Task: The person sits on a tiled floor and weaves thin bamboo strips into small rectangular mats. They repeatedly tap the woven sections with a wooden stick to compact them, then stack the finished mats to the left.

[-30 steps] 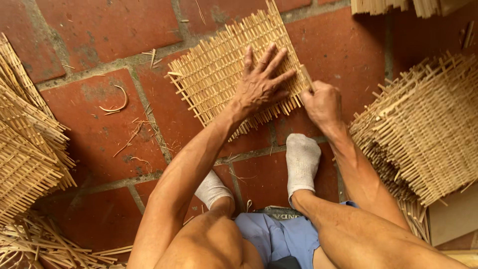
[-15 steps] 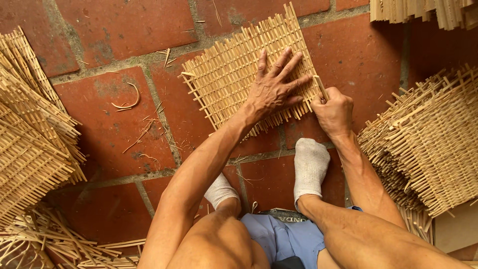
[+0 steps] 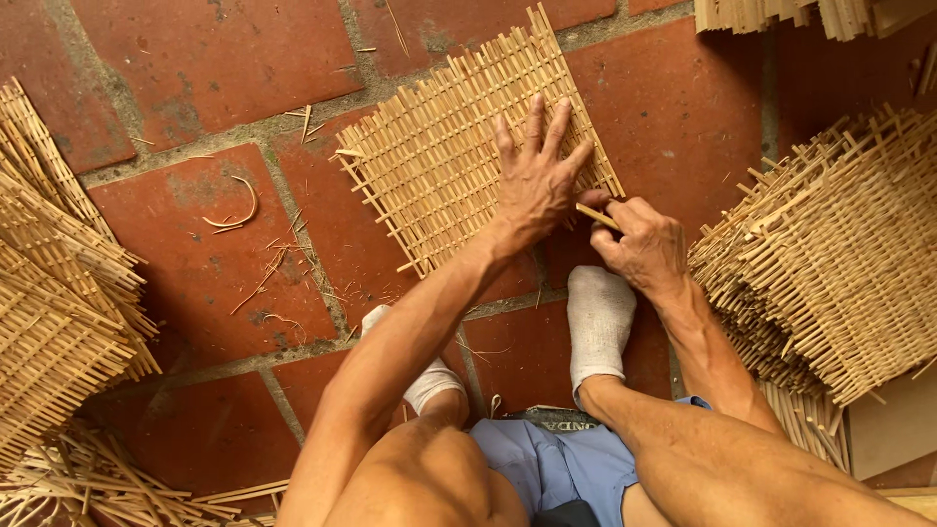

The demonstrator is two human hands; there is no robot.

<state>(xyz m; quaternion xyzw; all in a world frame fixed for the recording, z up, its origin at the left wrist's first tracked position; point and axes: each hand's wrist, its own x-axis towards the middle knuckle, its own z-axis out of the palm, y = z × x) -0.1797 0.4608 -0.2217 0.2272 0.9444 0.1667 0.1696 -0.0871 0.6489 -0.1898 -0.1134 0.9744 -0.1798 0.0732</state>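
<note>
Two hands meet at the near right corner of the woven bamboo mat (image 3: 449,156), which lies flat on the red brick floor (image 3: 195,59) ahead of your socked feet. Going from the left, a stack of finished mats (image 3: 49,303) sits at the frame's edge with loose slivers (image 3: 107,488) below it. Your left hand (image 3: 537,181) lies palm down on the mat, fingers spread wide, forearm reaching in from below. Just beside it, your right hand (image 3: 639,244) is curled, pinching a thin bamboo strip (image 3: 597,217) at the mat's edge. Farther right, another pile of woven mats (image 3: 830,244) rests on the floor.
</note>
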